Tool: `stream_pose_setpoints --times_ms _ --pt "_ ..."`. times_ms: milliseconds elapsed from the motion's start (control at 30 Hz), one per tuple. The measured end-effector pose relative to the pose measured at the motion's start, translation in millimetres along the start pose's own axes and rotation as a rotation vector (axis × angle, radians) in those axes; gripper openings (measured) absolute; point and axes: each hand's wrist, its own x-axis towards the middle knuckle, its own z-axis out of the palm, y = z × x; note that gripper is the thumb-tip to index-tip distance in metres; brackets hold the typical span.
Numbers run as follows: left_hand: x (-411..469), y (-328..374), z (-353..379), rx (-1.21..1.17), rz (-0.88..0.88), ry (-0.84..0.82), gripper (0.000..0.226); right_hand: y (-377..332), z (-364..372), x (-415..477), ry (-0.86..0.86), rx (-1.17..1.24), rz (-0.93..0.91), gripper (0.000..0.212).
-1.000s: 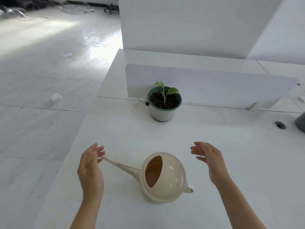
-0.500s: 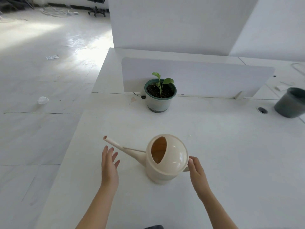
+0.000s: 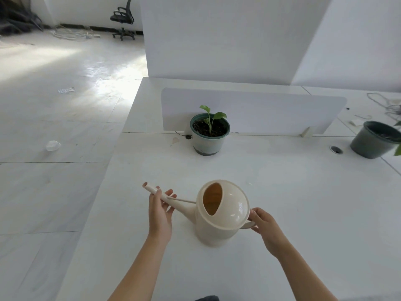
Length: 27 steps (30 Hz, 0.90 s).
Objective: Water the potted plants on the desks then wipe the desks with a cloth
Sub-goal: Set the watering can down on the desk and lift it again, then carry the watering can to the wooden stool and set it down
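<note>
A cream watering can stands on the white desk right in front of me, its long spout pointing left. My left hand holds the spout, thumb on top and fingers underneath. At the can's right side my right hand grips the handle. A small green seedling grows in a green-rimmed pot farther back, against the divider. A second, dark pot sits at the right edge of view. No cloth is visible.
A low white divider panel runs across the back of the desk, with a cable hole near the dark pot. The desk's left edge drops to the floor, where a plastic cup lies. An office chair stands far back.
Both hands closed in on the can: the left moved from hovering beside the spout to holding it, and the right settled onto the handle. My view tilted up.
</note>
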Motion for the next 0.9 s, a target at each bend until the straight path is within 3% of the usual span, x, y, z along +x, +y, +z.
stream_pose_setpoints --times_ms 433,900 --pt "-21 46 8 0.009 -0.006 -0.229 0.028 -26 -7 -47 0.088 0.119 -0.101 0.024" --pt "-106 18 28 0.131 -0.163 -0.481 0.018 15 -44 -185 0.445 0.281 -0.12 0.025"
